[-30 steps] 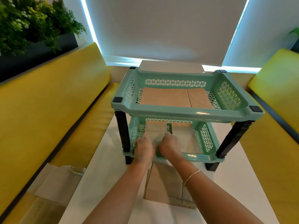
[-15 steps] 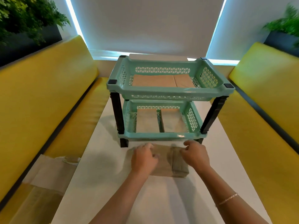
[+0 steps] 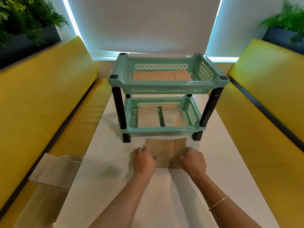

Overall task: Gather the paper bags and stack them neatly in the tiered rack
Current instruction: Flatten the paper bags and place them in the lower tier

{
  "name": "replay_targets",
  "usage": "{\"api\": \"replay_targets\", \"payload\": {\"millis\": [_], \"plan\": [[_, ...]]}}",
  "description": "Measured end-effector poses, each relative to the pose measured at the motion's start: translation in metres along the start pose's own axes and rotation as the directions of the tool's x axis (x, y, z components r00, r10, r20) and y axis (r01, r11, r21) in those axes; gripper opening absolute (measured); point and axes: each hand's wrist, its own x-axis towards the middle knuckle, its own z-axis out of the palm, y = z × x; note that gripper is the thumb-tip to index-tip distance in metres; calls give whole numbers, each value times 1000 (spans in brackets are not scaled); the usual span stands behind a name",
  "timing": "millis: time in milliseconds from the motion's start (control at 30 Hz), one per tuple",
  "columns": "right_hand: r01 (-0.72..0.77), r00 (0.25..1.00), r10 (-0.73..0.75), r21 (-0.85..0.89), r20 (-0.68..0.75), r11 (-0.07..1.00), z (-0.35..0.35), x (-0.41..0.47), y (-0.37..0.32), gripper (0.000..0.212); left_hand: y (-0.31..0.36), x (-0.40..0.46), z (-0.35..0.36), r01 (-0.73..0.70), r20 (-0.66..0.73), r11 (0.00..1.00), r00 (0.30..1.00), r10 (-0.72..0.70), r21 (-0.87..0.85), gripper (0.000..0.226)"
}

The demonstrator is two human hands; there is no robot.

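Observation:
A folded brown paper bag lies flat on the white table, just in front of the mint-green two-tier rack. My left hand grips the bag's left edge with curled fingers. My right hand grips its right edge, where the paper lifts a little. Brown bags lie flat in the rack's upper basket. Two more bags lie side by side in the lower basket.
Yellow benches run along both sides of the table. A pale bag lies on the left bench seat beside the table edge. Planters with green plants stand behind both benches. A blind covers the window behind the rack.
Both hands came out of the rack's lower basket and back to the bag on the table. They now grip its left and right edges, and the camera has pulled back.

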Motion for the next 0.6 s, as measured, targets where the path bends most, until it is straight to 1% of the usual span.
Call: {"api": "replay_targets", "payload": {"millis": [167, 367, 500, 600], "plan": [[76, 996, -79, -60, -49, 995, 1, -6, -3, 17, 1, 0, 0, -9, -2, 1000, 1000, 9, 20, 42], [122, 984, -139, -147, -112, 982, 3, -8, -8, 20, 1, 0, 2, 2, 1, 1000, 1000, -2, 30, 42], [154, 976, -172, -131, -136, 979, 2, -7, -8, 24, 2, 1, 3, 6, 2, 999, 1000, -6, 32, 41], [196, 966, -214, -131, -146, 972, -1, -9, -10, 23, 1, 1, 4, 1, -8, 999, 1000, -1, 42, 41]]}}
